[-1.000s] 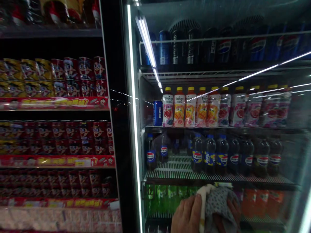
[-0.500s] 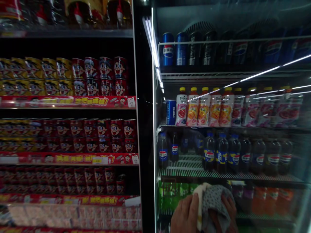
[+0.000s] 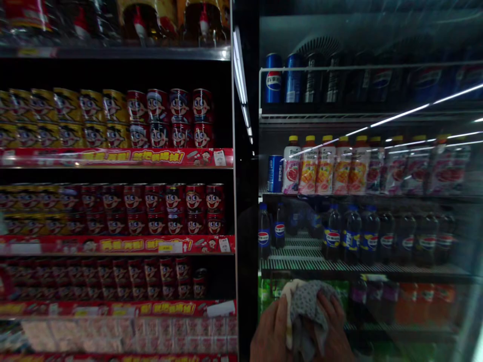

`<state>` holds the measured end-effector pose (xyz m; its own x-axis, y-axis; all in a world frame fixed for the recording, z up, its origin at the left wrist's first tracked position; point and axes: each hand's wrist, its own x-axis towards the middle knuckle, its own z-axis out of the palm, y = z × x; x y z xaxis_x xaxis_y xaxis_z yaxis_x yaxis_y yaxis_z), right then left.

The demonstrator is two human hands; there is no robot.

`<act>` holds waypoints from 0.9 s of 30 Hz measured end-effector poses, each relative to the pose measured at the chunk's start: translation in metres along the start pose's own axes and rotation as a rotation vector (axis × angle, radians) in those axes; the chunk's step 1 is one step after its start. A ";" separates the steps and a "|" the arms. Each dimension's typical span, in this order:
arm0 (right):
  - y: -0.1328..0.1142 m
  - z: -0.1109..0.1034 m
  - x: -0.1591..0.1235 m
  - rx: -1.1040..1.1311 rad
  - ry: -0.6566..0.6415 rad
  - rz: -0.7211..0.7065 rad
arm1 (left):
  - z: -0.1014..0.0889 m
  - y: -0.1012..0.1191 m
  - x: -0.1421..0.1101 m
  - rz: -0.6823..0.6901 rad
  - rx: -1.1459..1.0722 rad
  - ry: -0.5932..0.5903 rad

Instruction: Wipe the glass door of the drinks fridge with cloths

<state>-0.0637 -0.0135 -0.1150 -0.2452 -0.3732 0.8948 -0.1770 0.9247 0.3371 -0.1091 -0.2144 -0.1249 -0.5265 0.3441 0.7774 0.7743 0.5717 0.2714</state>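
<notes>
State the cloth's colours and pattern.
The cloth is mostly grey with darker spots, cream along its left side; best seen in the head view.

Left hand (image 3: 269,329) raised, back toward camera, fingers close together, pointing up, grip closed. Right hand (image 3: 334,324) level beside it, fingers bent, gripping, slightly blurred.

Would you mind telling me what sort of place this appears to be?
Probably a shop, perhaps a supermarket: a drinks cooler holds rows of bottles, and the shelves beside it carry stacked cans above bright red printed strips.
</notes>
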 end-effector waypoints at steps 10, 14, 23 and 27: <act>-0.026 -0.012 0.044 0.112 -0.011 0.002 | -0.023 -0.013 -0.009 -0.092 -0.067 0.088; -0.018 -0.018 0.042 0.171 -0.011 -0.011 | -0.034 -0.008 -0.004 -0.145 -0.079 0.007; 0.026 -0.034 0.001 0.248 0.042 -0.008 | -0.030 0.006 0.007 -0.386 -0.080 -0.046; 0.057 -0.050 -0.030 0.248 0.062 0.063 | -0.011 0.011 0.013 -0.435 0.041 0.003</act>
<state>-0.0189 0.0538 -0.1086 -0.2059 -0.3031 0.9305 -0.3933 0.8963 0.2049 -0.1041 -0.2116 -0.1055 -0.7998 0.0630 0.5970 0.4661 0.6918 0.5515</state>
